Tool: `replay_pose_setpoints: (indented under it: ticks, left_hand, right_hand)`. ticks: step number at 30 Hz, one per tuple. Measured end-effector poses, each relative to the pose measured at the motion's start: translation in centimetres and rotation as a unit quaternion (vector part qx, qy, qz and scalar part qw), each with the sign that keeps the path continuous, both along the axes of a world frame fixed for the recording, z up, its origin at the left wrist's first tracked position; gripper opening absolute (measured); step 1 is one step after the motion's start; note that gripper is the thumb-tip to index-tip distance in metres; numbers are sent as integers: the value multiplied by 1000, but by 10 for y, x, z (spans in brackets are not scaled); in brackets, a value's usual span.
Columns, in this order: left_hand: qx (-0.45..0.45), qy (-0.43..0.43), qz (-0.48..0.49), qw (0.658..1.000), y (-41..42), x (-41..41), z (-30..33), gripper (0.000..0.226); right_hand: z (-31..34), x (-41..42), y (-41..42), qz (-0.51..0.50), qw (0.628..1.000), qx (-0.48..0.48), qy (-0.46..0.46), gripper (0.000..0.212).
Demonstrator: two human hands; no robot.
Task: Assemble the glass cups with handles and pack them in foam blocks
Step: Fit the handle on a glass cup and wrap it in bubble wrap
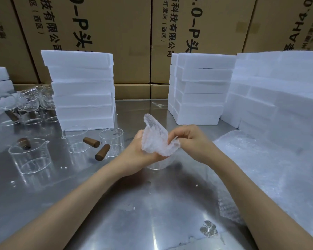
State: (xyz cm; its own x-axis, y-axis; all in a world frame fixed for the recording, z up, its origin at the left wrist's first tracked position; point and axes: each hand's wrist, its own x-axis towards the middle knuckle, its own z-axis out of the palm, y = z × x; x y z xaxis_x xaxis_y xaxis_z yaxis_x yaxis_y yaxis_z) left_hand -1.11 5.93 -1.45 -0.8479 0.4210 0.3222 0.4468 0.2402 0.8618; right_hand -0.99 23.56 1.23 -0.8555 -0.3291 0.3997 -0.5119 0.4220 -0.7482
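Observation:
A crumpled piece of bubble wrap (156, 139) is held up over the middle of the steel table. My left hand (139, 150) grips it from below, and a glass cup (158, 164) shows partly beneath that hand. My right hand (186, 139) pinches the wrap's right edge. To the left stand three glass cups with wooden handles: one near the front left (30, 156), one in the middle (76, 139), one closest to my hands (113, 141). Foam blocks rise in stacks at the back left (83, 89) and back right (199, 89).
More foam blocks (278, 91) pile up at the far right, with a heap of bubble wrap sheets (271, 165) in front of them. Several glass cups (29, 105) crowd the far left. Cardboard boxes (134, 33) wall off the back. A bubble wrap scrap (208, 228) lies near the front.

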Motion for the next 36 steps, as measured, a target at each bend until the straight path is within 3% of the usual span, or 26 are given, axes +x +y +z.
replay_pose_setpoints:
  ticks: [3, 6, 8, 10, 15, 17, 20, 23, 25, 30, 36]
  left_hand:
    - [-41, 16, 23, 999, -3, 1, -2, 57]
    - [-23, 71, 92, 993, -4, 2, -2, 57]
    - [-12, 166, 155, 974, -5, 3, -1, 56]
    - [-28, 280, 188, 941, -7, 5, 2, 51]
    - [-122, 420, 107, 893, -8, 17, 3, 27]
    - [-169, 424, 86, 886, -7, 18, 1, 26]
    - [-211, 395, 90, 889, -9, 16, 2, 29]
    - [-269, 383, 115, 876, -12, 10, 0, 36]
    - [-293, 381, 127, 868, -10, 7, -1, 41]
    - [-284, 388, 125, 868, -9, 7, -1, 41]
    - [-180, 421, 162, 874, -9, 15, 3, 22]
  right_hand:
    - [0, 0, 1, -3, 999, 30, 15, 70]
    - [-1, 1, 0, -2, 997, 63, 40, 51]
    - [-4, -1, 0, -6, 990, 130, 57, 35]
    - [-8, -3, 0, -35, 980, 187, 62, 40]
    - [-11, -1, -8, -61, 942, 302, 132, 42]
    - [-12, 1, -11, -55, 927, 332, 164, 39]
    - [-13, 2, -11, -57, 944, 291, 148, 44]
    - [-9, 1, -9, -89, 982, 136, 101, 45]
    - [-7, 0, -8, -106, 988, 66, 95, 50]
    - [-16, -1, -11, -49, 981, 171, 82, 63]
    - [-18, 0, -13, -37, 956, 262, 124, 53]
